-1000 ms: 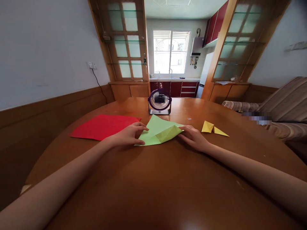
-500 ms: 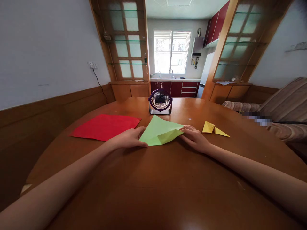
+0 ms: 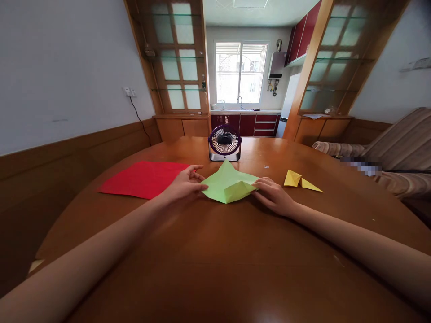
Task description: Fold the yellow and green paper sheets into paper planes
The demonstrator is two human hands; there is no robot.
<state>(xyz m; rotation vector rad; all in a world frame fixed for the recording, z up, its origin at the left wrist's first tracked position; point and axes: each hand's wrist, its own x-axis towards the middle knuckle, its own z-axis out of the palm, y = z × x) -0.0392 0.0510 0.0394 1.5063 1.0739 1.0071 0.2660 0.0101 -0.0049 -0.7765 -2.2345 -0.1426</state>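
Note:
A light green sheet of paper [image 3: 218, 179] lies in the middle of the table, partly folded. One peak of it points toward the fan, and a raised flap stands at its front right. My left hand [image 3: 185, 183] has the sheet's left corner at its thumb and lower fingers, while the index finger sticks out above. Its forearm passes in front of a red sheet of paper [image 3: 138, 177]. On the other side, my right hand [image 3: 274, 195] pinches the right corner of the green sheet. A folded yellow paper piece [image 3: 292, 178] rests farther right, apart from both hands.
A small dark purple desk fan [image 3: 225, 141] stands on the wooden table [image 3: 229, 260] just behind the green paper. A striped sofa [image 3: 400, 143] is beyond the table's right edge. A black cord [image 3: 139, 117] hangs from the left wall socket.
My left hand has moved slightly up and away, its fingers more spread. The green sheet's left side has lifted and drawn inward, and its peak has shifted right. My right hand stays nearly still.

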